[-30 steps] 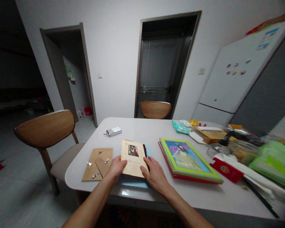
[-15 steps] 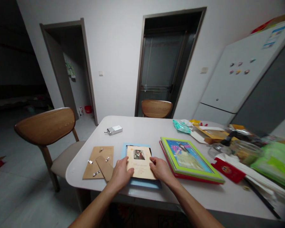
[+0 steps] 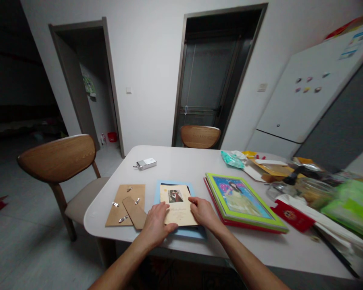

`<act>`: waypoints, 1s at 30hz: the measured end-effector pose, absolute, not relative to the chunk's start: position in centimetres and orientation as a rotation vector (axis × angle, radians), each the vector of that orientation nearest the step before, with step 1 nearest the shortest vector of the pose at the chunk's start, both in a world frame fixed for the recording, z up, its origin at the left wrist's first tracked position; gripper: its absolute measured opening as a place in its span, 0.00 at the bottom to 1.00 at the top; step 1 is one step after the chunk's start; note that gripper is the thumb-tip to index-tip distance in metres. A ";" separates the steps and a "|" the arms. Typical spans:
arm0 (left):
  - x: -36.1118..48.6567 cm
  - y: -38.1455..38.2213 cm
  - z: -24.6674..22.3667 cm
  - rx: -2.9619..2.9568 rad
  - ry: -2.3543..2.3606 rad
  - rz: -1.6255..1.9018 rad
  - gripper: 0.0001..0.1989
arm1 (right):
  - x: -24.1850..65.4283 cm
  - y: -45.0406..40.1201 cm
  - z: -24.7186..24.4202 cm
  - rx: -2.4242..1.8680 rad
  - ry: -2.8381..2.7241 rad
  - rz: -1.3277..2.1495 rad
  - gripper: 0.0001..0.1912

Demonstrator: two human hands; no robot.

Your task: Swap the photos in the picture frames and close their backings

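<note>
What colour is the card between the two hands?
The card is cream, with a small picture in its upper half; the head view shows it.

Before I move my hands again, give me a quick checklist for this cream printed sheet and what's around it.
1. Left hand touching the cream sheet: ok.
2. Right hand at the sheet's right edge: ok.
3. Sheet over the blue frame: ok.
4. Sheet lying fully flat: cannot tell.
5. Brown backing board on the frame: not ok, lying to its left.
6. Green-framed picture off the blue frame: ok, to its right.
</note>
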State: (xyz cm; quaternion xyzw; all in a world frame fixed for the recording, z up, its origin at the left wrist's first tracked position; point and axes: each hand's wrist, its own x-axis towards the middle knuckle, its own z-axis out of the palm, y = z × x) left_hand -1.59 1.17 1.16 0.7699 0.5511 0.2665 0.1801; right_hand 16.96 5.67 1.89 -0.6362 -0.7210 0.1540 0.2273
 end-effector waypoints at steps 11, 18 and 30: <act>-1.6 1.9 1.7 2.225 1.555 0.685 0.21 | 15.8 4.0 1.3 -1.781 -2.184 0.020 0.17; -1.3 2.4 2.1 2.236 1.582 0.635 0.18 | 15.9 3.5 1.3 -1.659 -2.265 0.076 0.17; -1.9 3.0 1.7 2.275 1.531 0.643 0.20 | 16.5 3.5 0.0 -1.569 -2.163 0.041 0.18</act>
